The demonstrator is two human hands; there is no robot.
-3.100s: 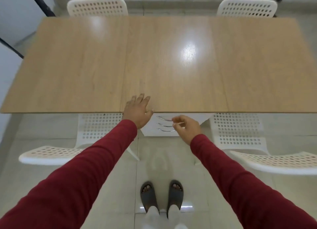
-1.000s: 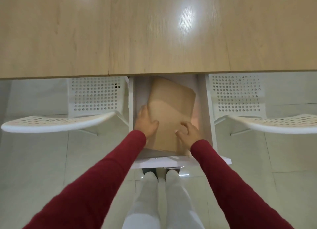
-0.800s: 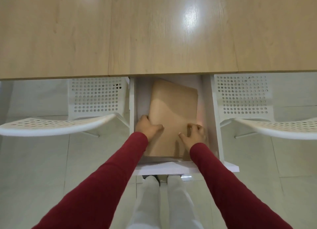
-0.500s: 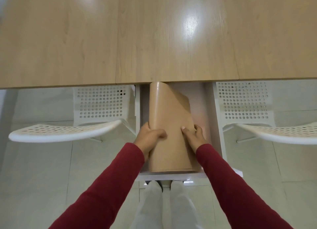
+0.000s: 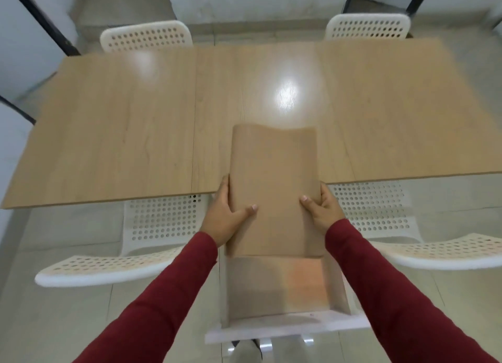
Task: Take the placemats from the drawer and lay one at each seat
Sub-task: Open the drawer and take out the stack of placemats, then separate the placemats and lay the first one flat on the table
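The placemats (image 5: pixel 273 183) have risen above the drawer (image 5: pixel 282 327) (both hands gripping their side edges).

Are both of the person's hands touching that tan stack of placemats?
Touching. The head view shows the left hand and right hand gripping the placemats by the side edges, thumbs pressed on top, above the open drawer.

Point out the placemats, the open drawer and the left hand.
placemats (image 5: pixel 273 189), head view, middle of the top mat.
drawer (image 5: pixel 285 327), head view, white front panel.
left hand (image 5: pixel 224 216), head view, back of the hand.
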